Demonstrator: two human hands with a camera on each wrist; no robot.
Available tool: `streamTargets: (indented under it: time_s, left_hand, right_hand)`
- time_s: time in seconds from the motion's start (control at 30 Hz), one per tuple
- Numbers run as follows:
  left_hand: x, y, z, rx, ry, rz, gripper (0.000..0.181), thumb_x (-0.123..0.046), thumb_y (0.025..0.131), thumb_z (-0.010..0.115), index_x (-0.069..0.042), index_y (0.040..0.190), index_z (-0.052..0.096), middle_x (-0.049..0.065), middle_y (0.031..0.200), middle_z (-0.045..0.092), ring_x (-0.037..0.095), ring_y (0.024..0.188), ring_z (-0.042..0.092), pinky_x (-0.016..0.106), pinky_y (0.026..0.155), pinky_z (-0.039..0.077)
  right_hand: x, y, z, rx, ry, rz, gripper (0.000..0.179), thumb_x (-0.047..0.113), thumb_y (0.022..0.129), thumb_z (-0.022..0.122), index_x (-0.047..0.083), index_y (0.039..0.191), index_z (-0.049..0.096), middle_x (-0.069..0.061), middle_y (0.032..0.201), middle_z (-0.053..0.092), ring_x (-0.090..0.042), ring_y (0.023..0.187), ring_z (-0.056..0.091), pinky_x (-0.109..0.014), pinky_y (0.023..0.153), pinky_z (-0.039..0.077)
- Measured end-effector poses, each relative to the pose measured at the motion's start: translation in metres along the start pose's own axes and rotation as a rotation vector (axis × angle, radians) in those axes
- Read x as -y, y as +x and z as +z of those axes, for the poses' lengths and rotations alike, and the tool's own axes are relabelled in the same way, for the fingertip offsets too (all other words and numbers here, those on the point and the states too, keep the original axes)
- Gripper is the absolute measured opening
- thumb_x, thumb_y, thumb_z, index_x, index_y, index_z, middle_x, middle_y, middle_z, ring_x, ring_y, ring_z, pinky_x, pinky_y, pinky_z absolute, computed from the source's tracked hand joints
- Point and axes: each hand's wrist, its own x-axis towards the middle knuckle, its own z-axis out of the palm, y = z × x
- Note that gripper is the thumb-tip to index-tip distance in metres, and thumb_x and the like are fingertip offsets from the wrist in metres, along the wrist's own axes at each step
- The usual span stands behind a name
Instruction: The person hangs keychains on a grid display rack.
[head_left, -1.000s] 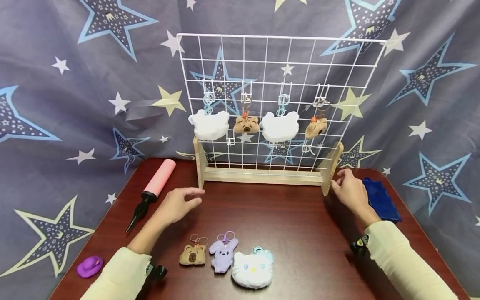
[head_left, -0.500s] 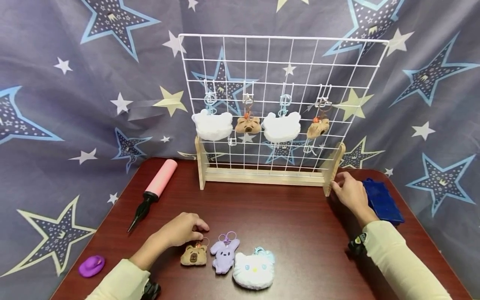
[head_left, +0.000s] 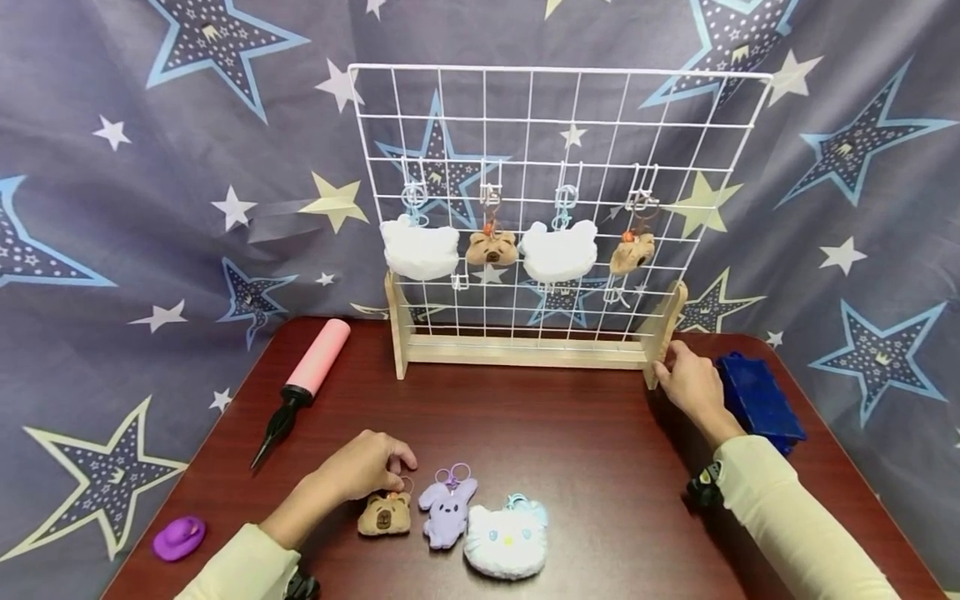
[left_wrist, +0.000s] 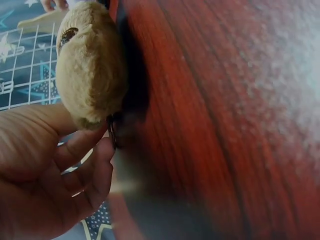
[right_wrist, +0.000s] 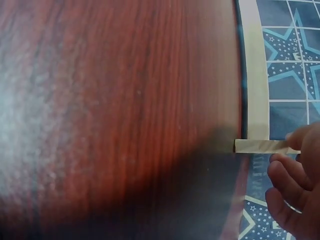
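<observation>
My left hand [head_left: 365, 465] pinches the ring end of a brown plush keychain [head_left: 384, 515], an animal head with round ears and a dark nose. In the left wrist view its furry body [left_wrist: 92, 70] stands close above the wood, and the fingers curl at the dark ring. Beside it lie a lilac bunny keychain [head_left: 446, 510] and a white cat-face keychain [head_left: 507, 540]. At the right end of the white grid rack [head_left: 525, 354], my right hand [head_left: 693, 387] holds the wooden foot [right_wrist: 260, 146], thumb on one side and fingers on the other.
Hanging on the rack are two white plush keychains [head_left: 422, 250] and two brown ones [head_left: 491, 248]. A pink pump [head_left: 318, 358] and a purple hat-shaped item [head_left: 178, 537] lie on the left. Behind the right hand sits a blue object [head_left: 759, 402].
My left hand has come down and toward me from above the table to the brown keychain, which now tilts slightly. The right hand has stayed at the rack's foot.
</observation>
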Motion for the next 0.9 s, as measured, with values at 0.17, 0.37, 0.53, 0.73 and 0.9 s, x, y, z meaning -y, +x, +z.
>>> streamTargets:
  time_s: [0.17,0.37,0.53,0.73,0.9]
  left_hand:
    - [-0.0056,0.0001,-0.0010,-0.021,0.022,-0.022,0.017,-0.004,0.074,0.083,-0.019,0.075,0.073,-0.015,0.060,0.059,-0.005,0.056,0.047,0.017,0.054,0.042]
    - [-0.0089,-0.0009,-0.0003,-0.040,0.073,-0.013,0.020,-0.001,0.071,0.076,-0.021,0.068,0.070,-0.015,0.061,0.057,-0.003,0.055,0.046,0.017,0.051,0.041]
    - [-0.0085,-0.0029,0.0013,-0.031,0.112,-0.010,0.017,-0.005,0.072,0.074,-0.020,0.072,0.066,-0.014,0.063,0.056,-0.002,0.056,0.046,0.019,0.052,0.041]
    - [-0.0056,-0.0051,0.0002,-0.039,0.101,-0.007,0.014,-0.006,0.079,0.072,-0.018,0.076,0.067,-0.012,0.069,0.060,-0.002,0.059,0.046,0.019,0.056,0.042]
    - [-0.0024,-0.0069,-0.0045,-0.044,0.059,-0.002,0.016,-0.006,0.084,0.071,-0.020,0.077,0.066,-0.014,0.067,0.056,-0.004,0.059,0.044,0.018,0.055,0.040]
  right_hand:
    - [0.0018,-0.0002,-0.0011,-0.004,-0.007,0.001,0.036,0.029,0.094,0.064,0.010,0.123,0.060,-0.026,0.102,0.074,-0.055,0.089,0.067,-0.064,0.066,0.050]
    - [0.0002,-0.0013,-0.0007,-0.015,-0.012,-0.002,0.034,0.028,0.093,0.064,0.009,0.121,0.060,-0.025,0.099,0.074,-0.055,0.087,0.067,-0.064,0.065,0.050]
    - [-0.0004,-0.0012,0.0017,-0.017,-0.008,-0.011,0.037,0.028,0.093,0.064,0.009,0.125,0.059,-0.023,0.099,0.075,-0.054,0.087,0.068,-0.063,0.066,0.051]
    - [-0.0002,-0.0019,0.0028,-0.004,-0.005,-0.010,0.038,0.028,0.094,0.063,0.009,0.126,0.058,-0.023,0.101,0.075,-0.053,0.089,0.068,-0.063,0.067,0.051]
    - [0.0001,-0.0026,0.0031,-0.007,-0.002,-0.002,0.036,0.028,0.094,0.062,0.009,0.125,0.057,-0.024,0.102,0.075,-0.054,0.089,0.068,-0.063,0.068,0.051]
